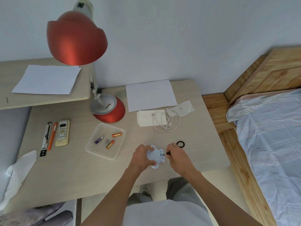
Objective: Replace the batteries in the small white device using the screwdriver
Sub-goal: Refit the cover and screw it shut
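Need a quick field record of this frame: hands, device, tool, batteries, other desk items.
left hand: grips the small white device, holding it on the desk
right hand: holds the screwdriver, dark tip end at the device's right side
tray: clear, holds three batteries, one blue, two orange-red
black ring: on desk, beyond right hand
left of tray: remote, orange pen
rear: red lamp, white cable

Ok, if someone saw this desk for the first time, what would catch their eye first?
Probably the big red lamp looming over the desk's back left. Next, the left hand and right hand at the front edge, working on the small white device, with the clear tray of batteries just left.
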Demonstrator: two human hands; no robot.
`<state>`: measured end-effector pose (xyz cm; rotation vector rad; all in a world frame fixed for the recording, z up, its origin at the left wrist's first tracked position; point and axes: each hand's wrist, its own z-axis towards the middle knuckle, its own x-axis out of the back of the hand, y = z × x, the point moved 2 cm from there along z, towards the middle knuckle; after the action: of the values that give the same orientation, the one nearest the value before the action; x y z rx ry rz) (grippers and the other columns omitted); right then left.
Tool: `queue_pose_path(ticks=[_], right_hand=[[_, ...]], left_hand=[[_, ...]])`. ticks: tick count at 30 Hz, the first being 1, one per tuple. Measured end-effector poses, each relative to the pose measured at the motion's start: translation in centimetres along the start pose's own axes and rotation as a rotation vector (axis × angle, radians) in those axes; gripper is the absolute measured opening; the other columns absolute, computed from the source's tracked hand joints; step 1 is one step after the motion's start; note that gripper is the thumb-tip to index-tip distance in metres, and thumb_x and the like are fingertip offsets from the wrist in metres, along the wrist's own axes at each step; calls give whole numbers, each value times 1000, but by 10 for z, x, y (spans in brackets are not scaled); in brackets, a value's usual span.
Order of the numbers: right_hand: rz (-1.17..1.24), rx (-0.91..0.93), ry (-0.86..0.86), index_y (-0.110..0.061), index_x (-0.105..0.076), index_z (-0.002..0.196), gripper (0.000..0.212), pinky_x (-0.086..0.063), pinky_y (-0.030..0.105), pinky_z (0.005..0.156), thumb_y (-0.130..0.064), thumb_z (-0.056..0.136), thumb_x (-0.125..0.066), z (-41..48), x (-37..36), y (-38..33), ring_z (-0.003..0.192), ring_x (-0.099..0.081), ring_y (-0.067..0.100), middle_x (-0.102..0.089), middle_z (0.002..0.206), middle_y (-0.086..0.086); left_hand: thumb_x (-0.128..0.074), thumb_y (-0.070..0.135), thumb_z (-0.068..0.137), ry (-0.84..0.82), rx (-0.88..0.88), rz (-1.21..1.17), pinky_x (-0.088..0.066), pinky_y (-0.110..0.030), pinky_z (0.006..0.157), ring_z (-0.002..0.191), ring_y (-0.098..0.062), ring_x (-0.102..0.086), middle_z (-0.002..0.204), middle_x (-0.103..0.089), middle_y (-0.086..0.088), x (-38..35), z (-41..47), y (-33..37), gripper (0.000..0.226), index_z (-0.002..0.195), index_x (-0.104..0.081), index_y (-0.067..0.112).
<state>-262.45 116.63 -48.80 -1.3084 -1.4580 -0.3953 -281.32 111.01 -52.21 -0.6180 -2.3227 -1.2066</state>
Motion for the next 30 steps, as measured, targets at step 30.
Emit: queue_pose_path(ticks=[30], right_hand=[[-205,-66,-3,-13,-60,105,32,-50,33,69,-44,109,-52,10,1,4,78,-59,20,-60,104,3]], left_hand=[[-99,28,72,22,9,-28,-46,-24,92,118,-21,-57,130,-56,-5,-5,-3,-1,78,141,-63,22]])
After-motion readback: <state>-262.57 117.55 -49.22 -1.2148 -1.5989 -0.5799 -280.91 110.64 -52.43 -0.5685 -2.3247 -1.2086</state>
